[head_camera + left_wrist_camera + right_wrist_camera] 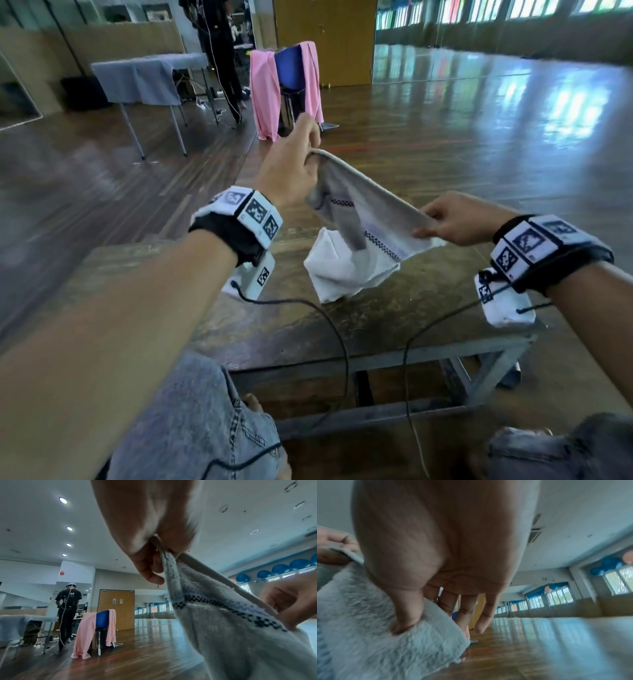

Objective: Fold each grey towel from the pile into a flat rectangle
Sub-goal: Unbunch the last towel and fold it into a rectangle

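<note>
A grey towel (373, 219) with a dark checkered stripe hangs in the air above a low wooden table (308, 329). My left hand (294, 161) pinches its upper far corner, raised high. At the lower right, my right hand (448, 222) pinches the near edge between thumb and fingers. The towel's lower part sags onto the table as a pale bunched fold (346, 270). In the left wrist view the towel (223, 622) runs from my left hand (154, 555) down to my right hand (289, 601). In the right wrist view my thumb (406, 615) presses on the fluffy towel (376, 635).
A blue chair (291, 75) draped with pink cloth stands on the wooden floor beyond the table. A folding table (144, 78) covered in grey cloth is at the far left, with a person in black (67, 615) beside it. Cables (329, 329) trail from both wrists across the table.
</note>
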Demonstrator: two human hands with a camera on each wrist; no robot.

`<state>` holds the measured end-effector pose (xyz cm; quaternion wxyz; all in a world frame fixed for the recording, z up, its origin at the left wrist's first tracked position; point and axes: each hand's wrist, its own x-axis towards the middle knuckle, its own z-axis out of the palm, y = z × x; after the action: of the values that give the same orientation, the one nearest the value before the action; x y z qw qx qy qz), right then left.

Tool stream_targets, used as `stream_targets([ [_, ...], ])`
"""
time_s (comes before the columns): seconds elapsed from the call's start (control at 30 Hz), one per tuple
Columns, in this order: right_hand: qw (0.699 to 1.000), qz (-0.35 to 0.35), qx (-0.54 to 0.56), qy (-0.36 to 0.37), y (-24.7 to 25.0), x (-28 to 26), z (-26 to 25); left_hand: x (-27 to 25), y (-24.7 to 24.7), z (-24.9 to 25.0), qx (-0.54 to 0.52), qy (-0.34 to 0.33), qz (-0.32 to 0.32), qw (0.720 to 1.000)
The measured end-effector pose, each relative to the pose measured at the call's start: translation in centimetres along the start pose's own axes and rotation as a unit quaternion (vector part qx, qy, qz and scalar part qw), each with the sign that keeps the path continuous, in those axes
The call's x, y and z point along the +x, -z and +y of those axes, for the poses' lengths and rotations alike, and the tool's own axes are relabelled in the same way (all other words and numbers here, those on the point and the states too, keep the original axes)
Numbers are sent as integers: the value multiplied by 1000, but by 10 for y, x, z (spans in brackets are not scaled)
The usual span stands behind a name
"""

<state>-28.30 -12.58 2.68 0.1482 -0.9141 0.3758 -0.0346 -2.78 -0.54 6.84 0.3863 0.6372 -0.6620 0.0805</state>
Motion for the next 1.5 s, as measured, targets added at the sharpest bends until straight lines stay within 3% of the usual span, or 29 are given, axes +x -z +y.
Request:
stream_targets([
  [0.1,996,45,-64,-45,34,13,-3,16,21,-10,93,18,30,995],
  [0.17,984,153,-79,-47,53,20,-6,24,36,-16,115,41,86,989],
  [0.2,968,241,-59,-24,59,22,-6,26,43,-19,114,49,114,986],
  [0.27,907,417,11,63,62,19,-8,23,54,-22,88,55,153,983],
  [0.33,871,469,87,118,52,11,-10,11,57,-25,4,68,127,990],
  [0.4,886,394,195,149,31,2,-3,-8,49,-32,-81,117,22,990],
  [0.5,917,141,363,86,-9,-10,20,-37,30,-52,-68,174,-156,970],
  [0.57,960,-13,278,3,-30,-12,36,-53,13,-66,-27,172,-292,941],
  [0.63,965,-162,197,-60,-52,-11,46,-65,-9,-75,-13,165,-407,898],
  [0.67,962,-202,172,-73,-61,-10,47,-69,-21,-79,6,162,-441,883],
  [0.7,963,-203,160,-77,-71,-5,47,-73,-34,-82,17,170,-458,872],
  [0.83,989,-98,100,-49,-101,17,37,-85,-90,-88,14,144,-478,866],
  [0.93,983,-117,136,-34,-125,36,26,-91,-125,-89,-3,113,-487,866],
  [1.03,990,-119,71,6,-140,56,17,-88,-152,-90,-25,107,-471,875],
  [1.13,978,-188,79,36,-115,82,14,-62,-155,-91,11,97,-528,844],
  [1.17,980,-179,78,45,-102,94,14,-45,-150,-93,27,95,-521,848],
  [1.23,994,-69,67,57,-73,119,14,-8,-134,-99,44,98,-443,890],
  [1.33,978,170,100,66,-34,153,11,40,-102,-107,102,98,-223,965],
  [1.43,950,285,130,11,-1,171,15,67,-69,-124,148,107,-27,983],
  [1.5,939,314,134,-29,14,175,23,77,-49,-138,152,140,50,977],
])
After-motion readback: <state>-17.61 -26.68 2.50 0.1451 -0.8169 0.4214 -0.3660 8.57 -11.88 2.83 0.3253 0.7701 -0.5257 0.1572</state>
